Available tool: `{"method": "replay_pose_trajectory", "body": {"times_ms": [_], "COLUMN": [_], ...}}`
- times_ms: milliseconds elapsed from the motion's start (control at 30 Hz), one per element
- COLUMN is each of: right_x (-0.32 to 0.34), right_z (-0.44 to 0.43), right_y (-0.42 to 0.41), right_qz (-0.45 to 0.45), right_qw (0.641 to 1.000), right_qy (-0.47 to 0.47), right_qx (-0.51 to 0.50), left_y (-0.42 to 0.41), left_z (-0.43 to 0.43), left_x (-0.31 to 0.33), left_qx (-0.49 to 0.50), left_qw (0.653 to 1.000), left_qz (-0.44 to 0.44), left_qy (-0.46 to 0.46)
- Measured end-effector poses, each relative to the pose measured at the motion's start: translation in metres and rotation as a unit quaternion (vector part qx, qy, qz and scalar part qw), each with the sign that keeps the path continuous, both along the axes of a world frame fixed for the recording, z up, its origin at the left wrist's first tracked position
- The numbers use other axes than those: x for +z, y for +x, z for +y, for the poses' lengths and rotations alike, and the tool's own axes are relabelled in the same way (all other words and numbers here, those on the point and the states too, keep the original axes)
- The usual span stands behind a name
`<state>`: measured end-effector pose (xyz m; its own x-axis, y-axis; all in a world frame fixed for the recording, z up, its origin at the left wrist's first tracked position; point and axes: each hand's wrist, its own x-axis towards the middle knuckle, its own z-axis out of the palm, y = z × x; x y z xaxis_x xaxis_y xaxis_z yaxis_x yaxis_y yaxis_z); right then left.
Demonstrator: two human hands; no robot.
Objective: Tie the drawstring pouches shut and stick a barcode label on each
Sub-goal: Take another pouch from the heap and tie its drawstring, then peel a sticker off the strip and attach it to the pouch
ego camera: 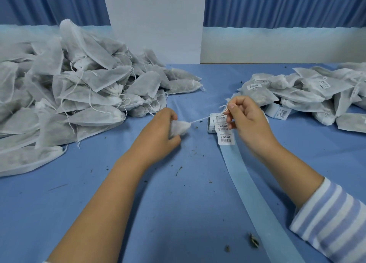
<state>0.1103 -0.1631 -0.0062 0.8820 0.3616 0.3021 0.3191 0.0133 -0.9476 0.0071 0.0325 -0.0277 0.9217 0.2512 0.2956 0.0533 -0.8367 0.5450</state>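
My left hand (160, 132) grips the gathered neck of a white drawstring pouch (179, 128), most of it hidden under the palm. A thin white drawstring (200, 119) runs taut from the neck to my right hand (244, 118), which pinches its end between thumb and fingers. Just behind and below the right hand lies a roll of barcode labels (218, 124), with one label (225, 139) hanging at the start of its pale backing strip.
A big heap of unlabelled pouches (75, 88) fills the left of the blue table (162, 203). A smaller pile of labelled pouches (301, 90) lies at the right. The spent backing strip (255, 199) trails toward me. Herb crumbs dot the cloth.
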Motion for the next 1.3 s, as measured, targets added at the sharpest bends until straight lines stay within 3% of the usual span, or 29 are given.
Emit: {"method": "replay_pose_trajectory", "body": {"times_ms": [133, 233, 367, 433, 533, 700, 800, 1000, 1133, 1233, 1300], "right_x": [-0.002, 0.001, 0.002, -0.001, -0.009, -0.022, -0.023, -0.022, -0.02, -0.016, -0.011], "right_z": [0.001, 0.001, 0.004, 0.007, 0.011, 0.015, 0.015, 0.012, 0.009, 0.005, 0.0], "right_y": [-0.002, -0.008, -0.024, -0.031, -0.035, -0.033, -0.032, -0.034, -0.031, -0.026, -0.02], "right_qz": [-0.018, -0.064, -0.178, -0.238, -0.317, -0.387, -0.397, -0.386, -0.378, -0.31, -0.246], "right_qw": [1.0, 0.997, 0.982, 0.971, 0.945, 0.901, 0.892, 0.895, 0.902, 0.931, 0.947], "right_qy": [0.008, 0.032, 0.063, 0.025, -0.057, -0.164, -0.18, -0.188, -0.177, -0.148, -0.136], "right_qx": [-0.01, -0.009, 0.009, 0.019, 0.051, 0.109, 0.121, 0.118, 0.111, 0.121, 0.153], "left_y": [0.001, 0.003, 0.008, 0.009, 0.011, 0.015, 0.013, 0.013, 0.008, 0.008, 0.009], "left_z": [-0.002, -0.013, -0.031, -0.037, -0.04, -0.043, -0.042, -0.044, -0.044, -0.043, -0.044], "left_x": [0.003, 0.007, 0.013, 0.013, 0.011, 0.006, 0.006, 0.007, 0.013, 0.014, 0.012], "left_qx": [0.018, 0.046, 0.087, 0.098, 0.12, 0.137, 0.134, 0.132, 0.013, -0.044, -0.029], "left_qw": [0.995, 0.976, 0.923, 0.892, 0.814, 0.748, 0.74, 0.761, 0.722, 0.739, 0.742], "left_qz": [-0.086, -0.129, -0.167, -0.161, -0.126, -0.089, -0.08, -0.06, -0.035, -0.002, 0.003], "left_qy": [-0.056, -0.168, -0.336, -0.411, -0.554, -0.643, -0.655, -0.632, -0.691, -0.673, -0.67]}}
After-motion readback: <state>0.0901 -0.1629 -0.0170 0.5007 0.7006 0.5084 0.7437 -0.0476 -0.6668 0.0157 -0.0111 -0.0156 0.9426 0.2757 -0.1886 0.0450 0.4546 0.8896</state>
